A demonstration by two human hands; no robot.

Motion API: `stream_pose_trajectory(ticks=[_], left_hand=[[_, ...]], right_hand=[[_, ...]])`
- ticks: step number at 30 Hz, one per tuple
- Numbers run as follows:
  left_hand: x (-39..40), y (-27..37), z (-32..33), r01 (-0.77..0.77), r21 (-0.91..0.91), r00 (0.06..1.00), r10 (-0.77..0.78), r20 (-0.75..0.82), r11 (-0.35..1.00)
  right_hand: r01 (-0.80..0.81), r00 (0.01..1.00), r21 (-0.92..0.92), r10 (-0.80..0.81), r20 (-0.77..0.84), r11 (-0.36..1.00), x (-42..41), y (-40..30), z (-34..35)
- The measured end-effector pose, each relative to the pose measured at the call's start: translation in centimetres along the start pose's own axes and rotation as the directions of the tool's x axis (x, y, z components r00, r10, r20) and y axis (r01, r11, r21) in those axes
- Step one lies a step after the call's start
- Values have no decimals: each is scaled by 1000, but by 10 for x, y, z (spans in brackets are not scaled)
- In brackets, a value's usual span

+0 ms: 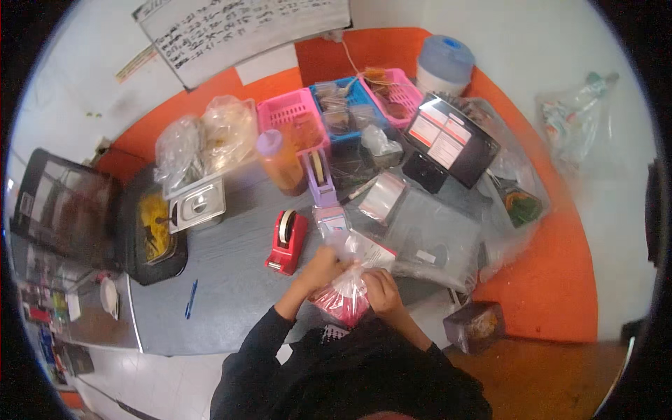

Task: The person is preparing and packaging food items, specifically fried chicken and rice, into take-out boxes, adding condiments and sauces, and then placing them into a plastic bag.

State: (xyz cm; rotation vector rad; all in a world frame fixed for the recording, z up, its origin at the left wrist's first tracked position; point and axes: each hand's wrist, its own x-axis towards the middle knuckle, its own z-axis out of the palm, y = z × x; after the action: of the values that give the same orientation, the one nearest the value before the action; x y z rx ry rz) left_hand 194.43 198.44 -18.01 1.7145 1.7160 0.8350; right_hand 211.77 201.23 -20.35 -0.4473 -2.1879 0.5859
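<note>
A clear plastic bag (344, 302) with pink or red contents is close to my body at the table's front edge. My left hand (321, 269) grips its gathered top from the left. On the other side, my right hand (382, 290) pinches the bag near its neck. What exactly lies inside is blurred by the shiny film. Just beyond my hands are a printed paper (374, 251) and a small clear packet (332, 219). A red tape dispenser (287, 242) stands to the left of my left hand.
A purple tape dispenser (320, 178) and an orange squeeze bottle (281, 163) stand farther back. Pink (286, 107) and blue baskets (346, 131) line the wall. Clear plastic bags (436, 236) lie right, near a tablet-like device (451, 139). A blue pen (191, 299) lies left, before a black food tray (131, 262).
</note>
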Motion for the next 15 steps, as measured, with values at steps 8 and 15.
stream_pose_trajectory(ticks=[8,15], left_hand=[[-1,8,3,274,-328,957,-290,-1,904],[-28,-1,-2,60,-581,989,-127,-76,811]], right_hand=[[-8,998,16,9,-58,1000,23,0,12],[-365,923,152,379,-71,918,24,-6,17]])
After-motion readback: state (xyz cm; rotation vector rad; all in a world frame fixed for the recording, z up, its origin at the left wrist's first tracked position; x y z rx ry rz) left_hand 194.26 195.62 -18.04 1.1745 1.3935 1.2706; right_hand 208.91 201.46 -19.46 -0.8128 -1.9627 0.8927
